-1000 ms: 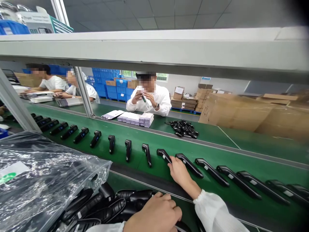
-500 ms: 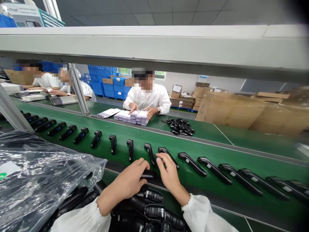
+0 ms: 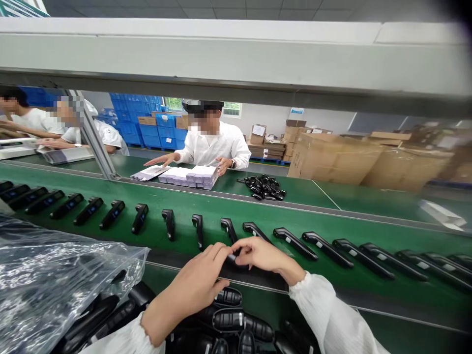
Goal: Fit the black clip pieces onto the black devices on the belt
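"Two half-curled grips, your left grip [image 3: 197, 273] and right grip [image 3: 263, 253], met at a black device [image 3: 232, 258]?"

"Yes, probably to steady it; whether either had closed on it, I couldn't tell. It was by the green belt's [image 3: 206, 202] dark near edge, below spaced handsets [image 3: 326, 248], seemingly kept separate."

"What differed?"

"Half a second earlier, your right grip was opener, apart from your left."

Across from me I see a co-worker [image 3: 219, 143] in white behind small stacked boxes [image 3: 190, 177]; blue crates [image 3: 129, 118] further back; brown cartons [image 3: 332, 158] to my right.
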The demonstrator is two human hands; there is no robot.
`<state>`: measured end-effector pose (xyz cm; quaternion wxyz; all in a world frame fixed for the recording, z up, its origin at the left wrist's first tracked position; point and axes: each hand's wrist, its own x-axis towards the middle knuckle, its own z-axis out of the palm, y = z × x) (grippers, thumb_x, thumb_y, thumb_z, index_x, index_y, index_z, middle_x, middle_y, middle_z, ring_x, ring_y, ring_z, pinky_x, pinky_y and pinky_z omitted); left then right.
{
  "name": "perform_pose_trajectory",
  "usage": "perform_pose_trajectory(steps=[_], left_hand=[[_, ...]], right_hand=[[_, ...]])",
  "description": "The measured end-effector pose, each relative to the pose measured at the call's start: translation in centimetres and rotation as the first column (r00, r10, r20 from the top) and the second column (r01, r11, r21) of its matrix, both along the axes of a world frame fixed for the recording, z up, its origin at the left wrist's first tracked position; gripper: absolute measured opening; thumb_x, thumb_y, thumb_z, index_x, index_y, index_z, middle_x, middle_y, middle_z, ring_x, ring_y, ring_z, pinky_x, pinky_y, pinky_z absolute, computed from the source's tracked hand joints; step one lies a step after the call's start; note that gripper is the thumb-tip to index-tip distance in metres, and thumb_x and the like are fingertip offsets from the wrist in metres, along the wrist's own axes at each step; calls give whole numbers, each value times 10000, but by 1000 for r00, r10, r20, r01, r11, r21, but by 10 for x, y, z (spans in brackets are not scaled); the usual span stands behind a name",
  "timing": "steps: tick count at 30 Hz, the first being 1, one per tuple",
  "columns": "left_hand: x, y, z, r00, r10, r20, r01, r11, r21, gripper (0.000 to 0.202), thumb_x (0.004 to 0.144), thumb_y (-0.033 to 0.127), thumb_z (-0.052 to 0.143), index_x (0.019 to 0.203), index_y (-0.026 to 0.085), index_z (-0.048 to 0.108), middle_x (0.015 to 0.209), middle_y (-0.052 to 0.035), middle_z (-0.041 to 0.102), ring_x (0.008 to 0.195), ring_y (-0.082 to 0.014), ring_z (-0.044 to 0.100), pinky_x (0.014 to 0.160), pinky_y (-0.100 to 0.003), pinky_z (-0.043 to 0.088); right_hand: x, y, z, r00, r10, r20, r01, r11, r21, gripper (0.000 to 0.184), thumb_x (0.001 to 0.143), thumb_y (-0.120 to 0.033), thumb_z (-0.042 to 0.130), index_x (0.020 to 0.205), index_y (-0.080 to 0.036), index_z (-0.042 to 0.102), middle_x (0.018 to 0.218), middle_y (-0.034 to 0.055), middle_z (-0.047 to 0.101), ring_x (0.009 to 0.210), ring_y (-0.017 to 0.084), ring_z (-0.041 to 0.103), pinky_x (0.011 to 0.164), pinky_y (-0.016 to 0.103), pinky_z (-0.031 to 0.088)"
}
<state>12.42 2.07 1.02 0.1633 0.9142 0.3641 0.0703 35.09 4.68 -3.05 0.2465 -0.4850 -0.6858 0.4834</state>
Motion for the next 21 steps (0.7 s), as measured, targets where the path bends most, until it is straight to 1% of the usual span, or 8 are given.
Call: perform_pose_trajectory(steps=[2,4,8,11,14,18,20,21], left_hand=[[0,-2,-4,997,-20,-72,19,1000,-22,499,871,217,645,1335,230,463,1277,-82,550,1172,-300,531,921,-407,462],[1,-4,-9,982,-92,-165,84,995,-55,367,858,205,661,1215,231,580,1182,-70,611,1111,-305,576,895,-415,483],[7,-7,-16,964,-145,-223,154,988,21,127,882,136,600,959,210,669,1024,-62,660,1000,-278,623,846,-391,495],[9,-5,-15,973,-140,-182,153,987,58,117,915,149,564,943,211,658,1021,-57,667,987,-261,626,842,-375,487],[6,0,-12,990,-49,-129,57,996,62,145,961,194,499,988,233,635,995,-40,680,916,-244,649,770,-348,484],[-4,11,-9,993,83,-79,-76,993,88,186,986,201,437,1046,247,606,985,-28,674,881,-236,661,694,-321,478],[-7,13,-8,996,81,-48,-75,990,118,225,947,123,451,1078,243,589,1027,-30,661,951,-235,647,735,-318,487],[-7,14,-8,996,73,-41,-67,989,130,279,910,67,453,1090,241,577,1041,-31,655,976,-233,639,755,-315,489]], right_hand=[[4,6,-9,982,-169,81,158,980,122,297,821,-257,642,1105,-191,693,879,27,679,715,153,616,668,273,501],[5,9,-19,940,-288,184,230,931,283,304,843,-256,629,1138,-204,686,1030,62,683,860,190,644,795,320,513],[1,11,-39,831,-382,405,201,884,422,488,897,-159,533,1384,-150,499,1214,152,646,1089,263,620,941,372,467],[-2,16,-49,727,-457,513,186,849,494,409,928,-125,464,1331,-86,525,1198,208,632,1106,291,607,949,382,453],[-1,20,-53,690,-474,547,160,837,523,341,951,-151,454,1268,-93,566,1159,196,631,1110,291,588,956,384,446],[2,15,-45,691,-535,486,170,774,610,365,982,-278,465,1301,-131,563,1195,183,605,1167,314,534,1001,451,425],[1,7,-34,791,-511,336,223,753,619,407,981,-378,484,1326,-173,555,1271,161,574,1191,304,517,1015,459,426],[0,3,-27,867,-437,242,239,788,568,419,981,-419,480,1324,-192,559,1276,142,577,1170,283,536,995,437,449]])
